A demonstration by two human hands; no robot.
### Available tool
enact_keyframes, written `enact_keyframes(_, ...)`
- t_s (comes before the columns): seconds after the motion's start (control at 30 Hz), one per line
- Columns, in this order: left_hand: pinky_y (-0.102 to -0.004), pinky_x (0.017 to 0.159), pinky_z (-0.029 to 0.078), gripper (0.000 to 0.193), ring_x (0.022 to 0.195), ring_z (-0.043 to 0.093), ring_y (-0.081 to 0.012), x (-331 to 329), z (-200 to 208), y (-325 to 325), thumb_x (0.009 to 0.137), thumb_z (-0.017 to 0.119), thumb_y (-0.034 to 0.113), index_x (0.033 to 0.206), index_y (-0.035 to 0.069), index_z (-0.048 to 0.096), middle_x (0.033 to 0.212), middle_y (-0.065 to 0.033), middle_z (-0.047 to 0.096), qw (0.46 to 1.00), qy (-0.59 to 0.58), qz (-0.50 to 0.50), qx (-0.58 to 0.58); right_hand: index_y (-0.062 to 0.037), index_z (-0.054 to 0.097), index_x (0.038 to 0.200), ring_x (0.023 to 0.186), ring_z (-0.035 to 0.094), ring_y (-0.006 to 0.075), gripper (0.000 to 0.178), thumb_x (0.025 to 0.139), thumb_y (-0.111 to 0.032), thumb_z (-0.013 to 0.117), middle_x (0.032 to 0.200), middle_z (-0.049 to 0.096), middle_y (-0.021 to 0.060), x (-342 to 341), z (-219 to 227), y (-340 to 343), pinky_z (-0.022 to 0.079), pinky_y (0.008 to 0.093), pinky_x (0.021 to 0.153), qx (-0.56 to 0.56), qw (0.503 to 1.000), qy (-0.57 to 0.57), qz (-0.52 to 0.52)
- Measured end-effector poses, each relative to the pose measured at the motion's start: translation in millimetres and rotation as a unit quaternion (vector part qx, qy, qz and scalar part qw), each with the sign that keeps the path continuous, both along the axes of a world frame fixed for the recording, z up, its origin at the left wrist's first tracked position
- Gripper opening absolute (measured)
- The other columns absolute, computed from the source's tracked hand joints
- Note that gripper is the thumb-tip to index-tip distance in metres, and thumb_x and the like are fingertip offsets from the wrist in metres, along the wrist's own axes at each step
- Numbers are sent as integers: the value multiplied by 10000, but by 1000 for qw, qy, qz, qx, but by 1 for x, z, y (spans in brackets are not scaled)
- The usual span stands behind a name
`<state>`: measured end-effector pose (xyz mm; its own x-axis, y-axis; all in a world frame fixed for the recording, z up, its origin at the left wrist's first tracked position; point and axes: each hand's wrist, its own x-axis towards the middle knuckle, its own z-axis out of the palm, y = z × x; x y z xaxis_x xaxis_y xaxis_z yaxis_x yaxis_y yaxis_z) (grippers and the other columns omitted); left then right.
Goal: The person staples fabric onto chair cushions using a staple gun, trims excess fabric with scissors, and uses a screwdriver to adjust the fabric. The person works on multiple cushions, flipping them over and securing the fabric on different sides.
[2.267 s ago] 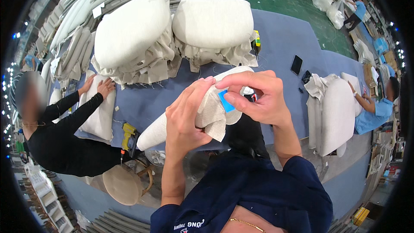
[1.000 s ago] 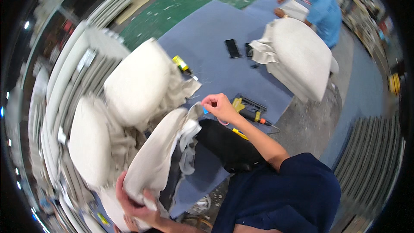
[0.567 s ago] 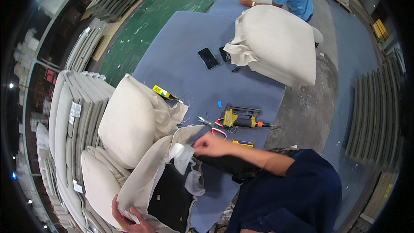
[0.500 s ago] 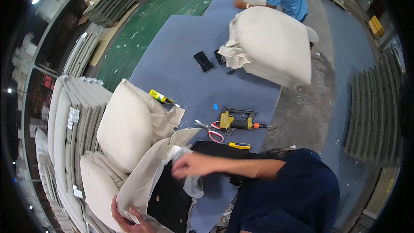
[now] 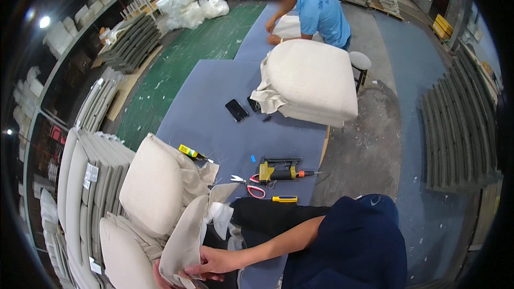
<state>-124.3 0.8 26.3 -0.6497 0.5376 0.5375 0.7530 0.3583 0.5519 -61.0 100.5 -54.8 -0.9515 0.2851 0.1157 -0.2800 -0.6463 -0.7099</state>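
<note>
A beige fabric cover (image 5: 184, 230) stands tilted up near the lower edge, its white inner side turned toward the right. My right hand (image 5: 217, 261) pinches its lower part, thumb on the outside and fingers curled. At the cover's lower left, my left hand (image 5: 158, 275) grips it, mostly hidden behind the cloth. Under and beside the cover lies a black panel (image 5: 229, 240), partly covered by my right forearm. Beige padded cushions (image 5: 152, 187) rest just left of the cover, loose cloth hanging from them.
On the blue-grey table (image 5: 198, 96) lie a staple gun (image 5: 278, 171), scissors (image 5: 251, 186), a yellow-handled screwdriver (image 5: 284, 199), a yellow tube (image 5: 188, 151) and a phone (image 5: 236, 111). Beyond stands a stack of beige cushions (image 5: 313, 77). A co-worker in a blue shirt (image 5: 321, 13) bends over the far end.
My right hand has come down from the cover's upper right to its lower part, near my left hand. The view has tilted up, showing more of the far room.
</note>
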Motion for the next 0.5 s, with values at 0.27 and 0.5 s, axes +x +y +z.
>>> enact_keyframes(0.27,-460,961,513,575,1114,657,-377,1,-5,-1,873,794,205,1342,-48,579,1219,-266,671,998,-37,-19,41,-2,651,838,430,563,98,513,1031,-473,588,634,617,52,17,-10,1,439,246,361,51,998,-46,-2)
enact_keyframes(0.5,-476,970,506,567,1171,631,-393,1,3,5,903,763,230,1358,-44,564,1276,-277,638,1000,8,-15,-5,-13,628,748,429,536,78,540,1027,-475,601,579,595,12,8,22,13,419,241,387,65,995,-74,-23)
